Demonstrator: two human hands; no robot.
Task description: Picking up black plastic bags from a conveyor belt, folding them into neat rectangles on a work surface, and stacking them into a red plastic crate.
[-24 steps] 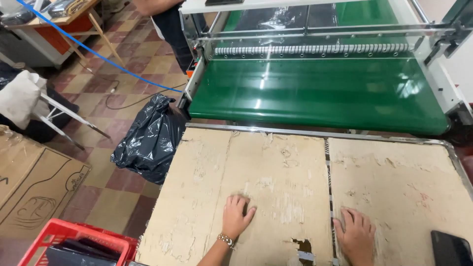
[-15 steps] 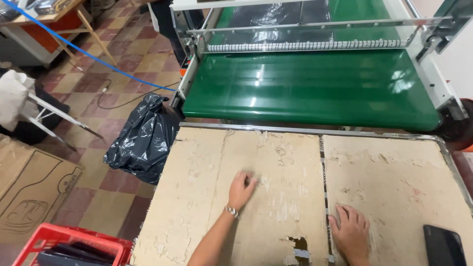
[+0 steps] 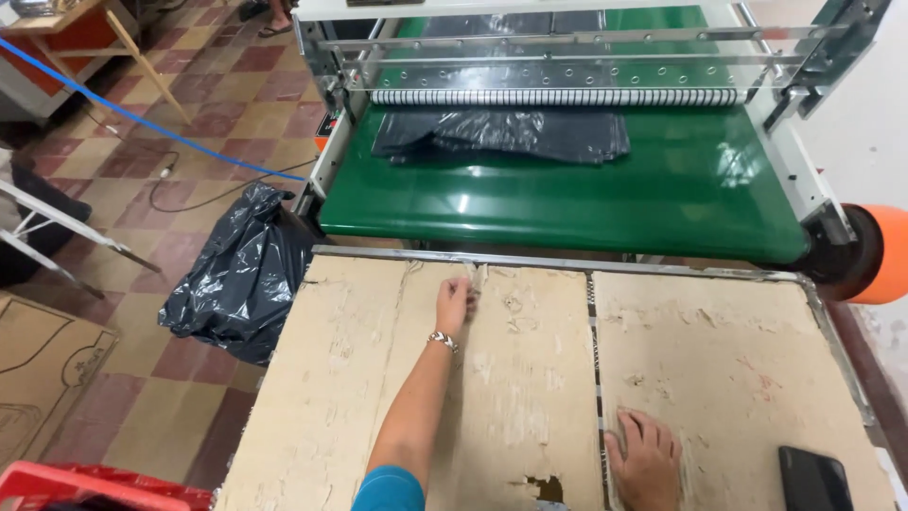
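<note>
Cardboard (image 3: 530, 378), torn and pitted, covered the table in the head view. The left hand (image 3: 454, 305) was stretched flat and released to the table's far edge, just beside the green belt (image 3: 567, 199); the black bags (image 3: 501, 132) lay at the belt's far end. The right hand (image 3: 648, 464) was pressed flat near the front edge. Fingers so near a moving belt could be caught.

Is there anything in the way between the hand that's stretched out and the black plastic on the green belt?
Nothing visible blocks it. The left hand lies flat on the worn cardboard tabletop near its far edge. Between it and the black plastic sheet there is only the table's metal edge strip and bare green belt.
</note>
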